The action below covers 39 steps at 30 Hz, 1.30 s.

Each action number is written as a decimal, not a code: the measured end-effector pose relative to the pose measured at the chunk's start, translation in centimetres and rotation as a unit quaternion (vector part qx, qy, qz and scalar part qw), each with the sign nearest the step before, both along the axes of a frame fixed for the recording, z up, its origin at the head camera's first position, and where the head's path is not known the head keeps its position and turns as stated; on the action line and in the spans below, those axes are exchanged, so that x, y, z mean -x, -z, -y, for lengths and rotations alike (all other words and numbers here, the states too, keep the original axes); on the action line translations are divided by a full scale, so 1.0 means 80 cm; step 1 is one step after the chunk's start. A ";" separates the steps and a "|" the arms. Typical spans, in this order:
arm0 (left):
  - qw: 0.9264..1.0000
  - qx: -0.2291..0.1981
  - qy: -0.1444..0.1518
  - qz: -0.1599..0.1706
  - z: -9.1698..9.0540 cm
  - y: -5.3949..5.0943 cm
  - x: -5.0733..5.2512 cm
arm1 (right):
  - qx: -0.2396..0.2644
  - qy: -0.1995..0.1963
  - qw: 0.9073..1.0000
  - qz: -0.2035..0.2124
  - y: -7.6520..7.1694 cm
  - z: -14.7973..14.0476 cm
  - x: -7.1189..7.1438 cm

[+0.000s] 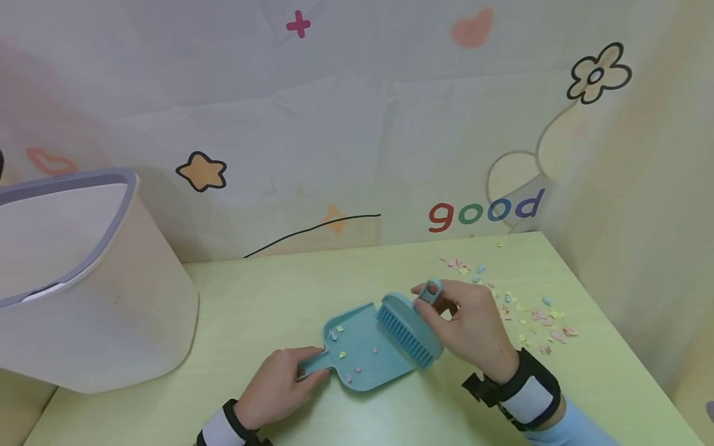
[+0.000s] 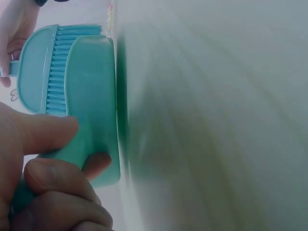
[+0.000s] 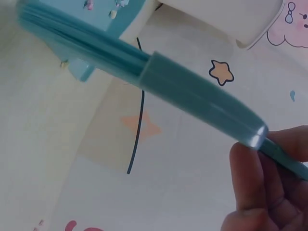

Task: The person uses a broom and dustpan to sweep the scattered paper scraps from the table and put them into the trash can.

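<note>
A blue-green dustpan [image 1: 370,356] lies on the table with a few paper scraps on it. My left hand [image 1: 281,384] grips its handle; in the left wrist view the fingers of the left hand [image 2: 53,178] curl round that handle below the pan [image 2: 91,82]. My right hand [image 1: 474,325] pinches the handle of a small matching brush [image 1: 409,328], whose bristles are over the pan's right edge. In the right wrist view the brush [image 3: 197,98] slants across, held at its handle by the right hand [image 3: 269,183].
A large white bin [image 1: 111,297] with a grey rim stands at the left. Many coloured paper scraps [image 1: 538,316] are scattered over the right part of the table [image 1: 251,297]. Behind is a printed cloth backdrop [image 1: 334,124], and another wall is at the right.
</note>
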<state>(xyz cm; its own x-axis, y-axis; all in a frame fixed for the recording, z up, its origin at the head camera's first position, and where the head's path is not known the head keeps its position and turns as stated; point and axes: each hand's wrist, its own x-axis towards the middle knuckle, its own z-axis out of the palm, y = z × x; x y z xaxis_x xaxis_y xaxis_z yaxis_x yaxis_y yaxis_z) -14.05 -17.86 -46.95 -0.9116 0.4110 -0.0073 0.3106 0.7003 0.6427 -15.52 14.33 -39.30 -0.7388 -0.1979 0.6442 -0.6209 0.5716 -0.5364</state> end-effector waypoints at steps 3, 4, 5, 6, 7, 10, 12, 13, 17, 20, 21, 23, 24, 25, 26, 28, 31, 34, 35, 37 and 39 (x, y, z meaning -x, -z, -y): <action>1.000 -0.003 -0.005 0.003 -0.001 0.000 0.001 | 0.000 0.012 1.000 0.000 -0.001 -0.008 0.004; 1.000 -0.004 -0.008 0.003 -0.001 0.000 0.002 | 0.001 0.015 1.000 0.001 -0.001 -0.010 0.005; 1.000 -0.006 -0.010 0.001 -0.001 0.001 0.002 | 0.000 0.018 1.000 0.001 -0.002 -0.012 0.006; 1.000 -0.006 -0.013 -0.001 0.000 0.001 0.003 | 0.000 0.021 1.000 0.002 -0.002 -0.014 0.006; 1.000 -0.007 -0.018 -0.003 0.000 0.002 0.004 | -0.001 0.023 1.000 0.003 -0.003 -0.015 0.007; 0.999 -0.010 -0.038 -0.011 0.002 0.004 0.006 | -0.002 0.029 1.000 0.011 -0.004 -0.018 0.008; 0.998 -0.013 -0.054 -0.015 0.003 0.006 0.008 | -0.006 0.033 0.999 0.018 -0.005 -0.019 0.008; 0.998 -0.014 -0.061 -0.016 0.003 0.006 0.008 | -0.008 0.034 0.999 0.022 -0.006 -0.019 0.008; 0.997 -0.016 -0.071 -0.018 0.007 0.006 0.010 | -0.010 0.038 0.999 0.030 -0.006 -0.018 0.006; 0.998 -0.009 -0.067 -0.021 0.010 0.005 0.010 | -0.019 0.049 0.998 0.017 -0.002 -0.016 0.006; 0.998 -0.007 -0.065 -0.021 0.011 0.004 0.010 | -0.025 0.053 0.998 0.008 -0.001 -0.014 0.006; 0.998 -0.003 -0.062 -0.022 0.013 0.004 0.010 | -0.044 0.058 0.997 -0.018 0.004 -0.011 0.007; 0.998 -0.001 -0.060 -0.021 0.013 0.004 0.010 | -0.055 0.057 0.996 -0.032 0.007 -0.009 0.007; 0.998 0.001 -0.058 -0.020 0.014 0.004 0.010 | -0.065 0.055 0.995 -0.046 0.010 -0.006 0.007; 0.998 0.004 -0.057 -0.019 0.014 0.004 0.010 | -0.076 0.052 0.994 -0.056 0.013 -0.004 0.007; 0.998 0.009 -0.052 -0.019 0.015 0.004 0.011 | -0.095 0.044 0.992 -0.071 0.018 0.002 0.006; 0.999 0.012 -0.048 -0.018 0.015 0.003 0.012 | -0.112 0.036 0.990 -0.073 0.023 0.010 0.004; 0.999 0.009 -0.045 -0.016 0.015 0.002 0.013 | -0.113 0.032 0.991 -0.069 0.025 0.016 0.003; 0.999 0.007 -0.044 -0.015 0.015 0.002 0.013 | -0.111 0.029 0.991 -0.068 0.026 0.018 0.002; 0.999 0.005 -0.043 -0.014 0.015 0.002 0.013 | -0.104 0.014 0.993 -0.061 0.027 0.020 0.002; 0.999 0.004 -0.043 -0.014 0.015 0.002 0.013 | -0.083 -0.010 0.996 -0.045 0.026 0.021 0.002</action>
<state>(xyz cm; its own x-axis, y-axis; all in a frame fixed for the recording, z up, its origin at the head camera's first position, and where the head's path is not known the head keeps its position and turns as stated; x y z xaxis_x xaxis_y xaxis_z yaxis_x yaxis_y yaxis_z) -15.06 -19.10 -47.12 -0.9434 0.3311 0.0166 0.2672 0.7298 0.6293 -15.68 12.67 -41.39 -0.6752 -0.3207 0.6643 -0.6736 0.6351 -0.3780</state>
